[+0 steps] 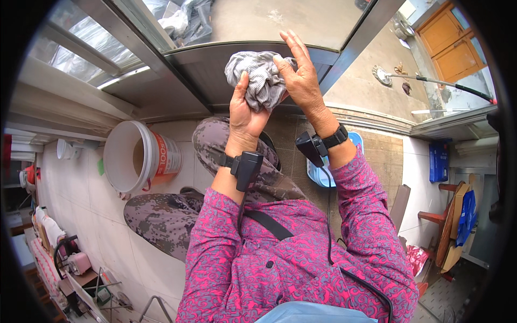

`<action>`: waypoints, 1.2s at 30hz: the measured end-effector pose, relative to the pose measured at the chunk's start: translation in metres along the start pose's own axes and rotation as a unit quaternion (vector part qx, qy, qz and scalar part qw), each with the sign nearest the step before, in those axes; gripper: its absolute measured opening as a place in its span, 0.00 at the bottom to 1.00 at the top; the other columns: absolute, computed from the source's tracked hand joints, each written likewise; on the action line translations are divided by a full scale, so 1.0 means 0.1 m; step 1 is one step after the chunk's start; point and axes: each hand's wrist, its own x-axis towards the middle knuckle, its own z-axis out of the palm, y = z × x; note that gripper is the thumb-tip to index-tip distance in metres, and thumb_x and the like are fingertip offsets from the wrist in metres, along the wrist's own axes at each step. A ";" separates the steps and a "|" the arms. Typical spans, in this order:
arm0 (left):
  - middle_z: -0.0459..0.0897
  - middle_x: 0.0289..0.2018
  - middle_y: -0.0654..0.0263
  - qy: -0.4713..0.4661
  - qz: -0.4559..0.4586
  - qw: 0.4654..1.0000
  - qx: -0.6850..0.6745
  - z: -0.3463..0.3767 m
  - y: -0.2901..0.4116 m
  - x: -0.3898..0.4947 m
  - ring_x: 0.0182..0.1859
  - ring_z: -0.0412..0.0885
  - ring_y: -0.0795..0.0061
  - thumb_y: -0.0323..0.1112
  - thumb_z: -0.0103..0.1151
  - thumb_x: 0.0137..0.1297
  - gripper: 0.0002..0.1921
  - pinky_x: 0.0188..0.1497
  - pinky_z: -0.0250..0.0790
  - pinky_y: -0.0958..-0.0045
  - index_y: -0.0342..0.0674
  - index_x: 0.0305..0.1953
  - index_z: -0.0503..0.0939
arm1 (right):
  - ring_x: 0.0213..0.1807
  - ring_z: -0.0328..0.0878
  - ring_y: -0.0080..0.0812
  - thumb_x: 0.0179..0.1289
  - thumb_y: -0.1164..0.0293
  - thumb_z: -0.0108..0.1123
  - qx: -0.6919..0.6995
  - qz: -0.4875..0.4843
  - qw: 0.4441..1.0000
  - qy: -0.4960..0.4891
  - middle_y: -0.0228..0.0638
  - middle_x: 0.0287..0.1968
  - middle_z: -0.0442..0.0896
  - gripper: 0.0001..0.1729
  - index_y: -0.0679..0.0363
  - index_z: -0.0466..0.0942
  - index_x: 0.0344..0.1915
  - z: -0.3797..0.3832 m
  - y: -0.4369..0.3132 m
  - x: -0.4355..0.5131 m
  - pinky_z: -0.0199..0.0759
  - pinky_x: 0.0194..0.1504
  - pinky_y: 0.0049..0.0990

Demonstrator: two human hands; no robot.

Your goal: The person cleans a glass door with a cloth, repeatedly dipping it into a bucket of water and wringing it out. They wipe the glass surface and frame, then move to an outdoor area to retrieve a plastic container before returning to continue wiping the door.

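My left hand (249, 111) holds a bunched grey-and-white striped cloth (260, 76) from below, with the thumb up along its near left side. My right hand (301, 76) is at the cloth's right side, its thumb at the cloth's edge and its other fingers extended upward and apart from it; part of that hand's contact is hidden. Both hands are in front of the metal lower panel (202, 72) of a glazed door. A blue plastic basin (355, 139) shows partly behind my right forearm, on a brown mat (379, 161).
A white bucket (141, 161) stands on the tiled floor at left, near my knees. The metal door frame (351, 44) rises at right, beside the floor track (371, 121). Beyond it lies a mop (381, 76). A wooden stool (438, 216) is at far right.
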 end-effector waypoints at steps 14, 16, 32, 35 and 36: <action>0.67 0.67 0.54 0.034 -0.057 0.997 -0.034 -0.33 -0.37 0.01 0.68 0.64 0.40 0.78 0.43 0.58 0.48 0.68 0.54 0.27 0.46 0.69 0.64 | 0.54 0.81 0.32 0.73 0.70 0.54 0.072 0.180 0.977 0.085 0.38 0.55 0.82 0.16 0.63 0.78 0.56 -1.20 0.64 -1.57 0.74 0.55 0.29; 0.64 0.69 0.51 0.078 -0.047 0.996 -0.001 -0.31 -0.41 0.02 0.70 0.61 0.40 0.76 0.50 0.54 0.50 0.70 0.50 0.28 0.43 0.70 0.63 | 0.46 0.85 0.28 0.73 0.71 0.53 0.071 0.341 0.934 0.074 0.37 0.47 0.86 0.14 0.65 0.80 0.51 -1.60 0.98 -1.95 0.78 0.49 0.26; 0.54 0.74 0.47 0.154 -0.025 0.984 0.090 -0.20 -0.52 0.08 0.74 0.52 0.42 0.63 0.67 0.49 0.52 0.74 0.38 0.29 0.41 0.71 0.60 | 0.63 0.72 0.54 0.64 0.63 0.57 -0.346 0.600 0.637 -0.337 0.56 0.62 0.74 0.30 0.68 0.71 0.63 -1.89 3.75 -4.52 0.67 0.63 0.40; 0.53 0.74 0.48 0.140 -0.029 0.988 0.063 -0.19 -0.53 0.09 0.75 0.50 0.43 0.59 0.70 0.48 0.52 0.75 0.38 0.30 0.41 0.71 0.60 | 0.65 0.69 0.53 0.65 0.64 0.57 -0.342 0.647 0.606 -0.312 0.55 0.64 0.71 0.31 0.68 0.69 0.64 -1.67 3.56 -4.30 0.64 0.65 0.42; 0.52 0.75 0.48 0.147 -0.028 0.986 0.070 -0.18 -0.53 0.09 0.76 0.48 0.43 0.58 0.71 0.48 0.51 0.75 0.37 0.31 0.42 0.71 0.61 | 0.66 0.68 0.53 0.65 0.65 0.57 -0.340 0.659 0.597 -0.306 0.55 0.65 0.70 0.31 0.68 0.68 0.65 -1.59 3.50 -4.21 0.62 0.65 0.42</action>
